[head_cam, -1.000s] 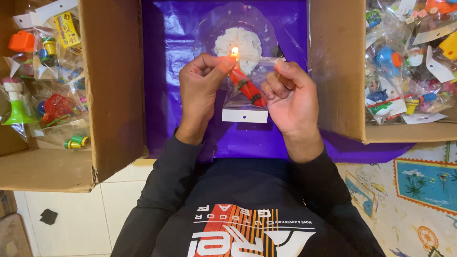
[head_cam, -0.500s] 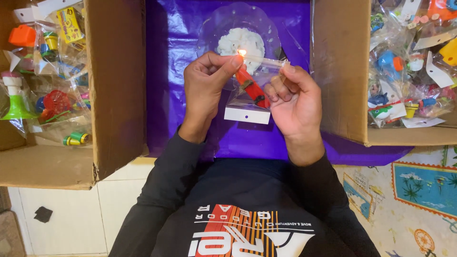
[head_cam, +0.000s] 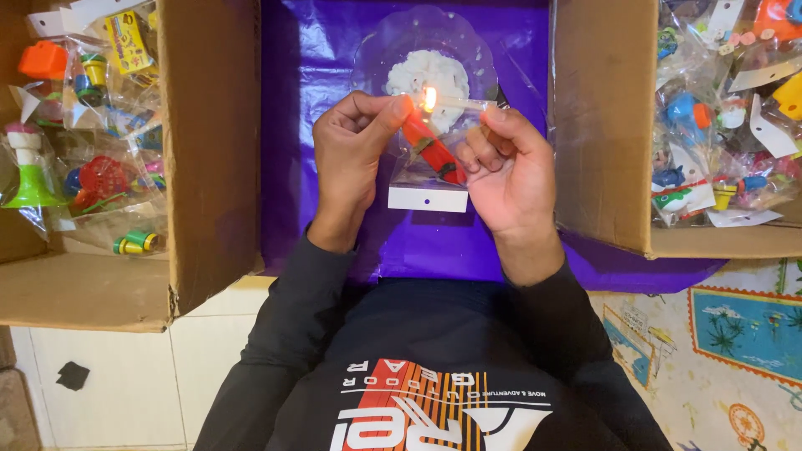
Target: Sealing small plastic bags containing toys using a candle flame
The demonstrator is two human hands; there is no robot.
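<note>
My left hand [head_cam: 355, 154] and my right hand [head_cam: 510, 171] pinch the two ends of a clear plastic bag [head_cam: 434, 163] that holds a red toy [head_cam: 432, 150] and has a white header card at its near end. The bag's far edge is held over a small flame [head_cam: 430, 98]. Beneath the flame lies a white waxy lump [head_cam: 426, 73] on a clear plastic disc [head_cam: 422, 42]. All of this is over a purple sheet [head_cam: 309, 125].
An open cardboard box [head_cam: 209, 150] at the left holds bagged plastic toys [head_cam: 92, 175]. Another cardboard box [head_cam: 597, 125] at the right holds more bagged toys [head_cam: 718, 125]. A patterned mat [head_cam: 735, 334] lies at the lower right, white tiles [head_cam: 150, 376] at the lower left.
Both hands have kept the bag's edge at the flame; the bag and hands have shifted only slightly, with the flame now a little right of my left fingertips.
</note>
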